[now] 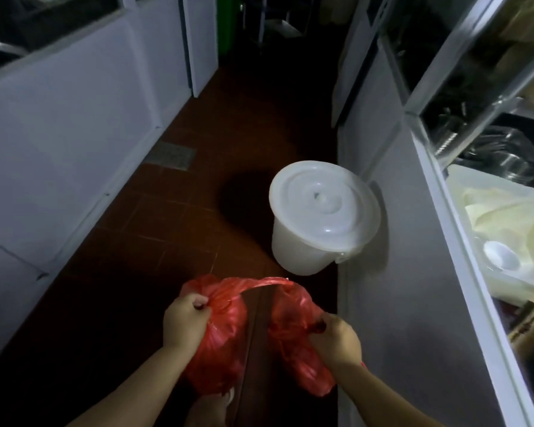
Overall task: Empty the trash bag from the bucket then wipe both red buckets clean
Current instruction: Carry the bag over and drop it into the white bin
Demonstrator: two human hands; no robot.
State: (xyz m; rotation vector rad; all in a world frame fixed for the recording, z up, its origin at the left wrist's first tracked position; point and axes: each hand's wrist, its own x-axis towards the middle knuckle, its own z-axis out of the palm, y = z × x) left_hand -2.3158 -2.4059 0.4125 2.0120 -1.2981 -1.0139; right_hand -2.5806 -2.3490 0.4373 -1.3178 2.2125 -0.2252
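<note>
Hands split mouth of crinkled red plastic trash bag (225, 331), held low above dark floor: your left hand (184, 322) and right hand (336, 340) each clench bunched edge, likely for tying.

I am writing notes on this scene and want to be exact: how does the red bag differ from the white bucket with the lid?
The red trash bag is soft and crumpled; the white bucket is rigid and smooth. The bag is held up, gripped by the left hand and right hand; the bucket stands untouched on the floor. The bag's top is bunched; the bucket is covered by a lid. Both look like plastic.
</note>
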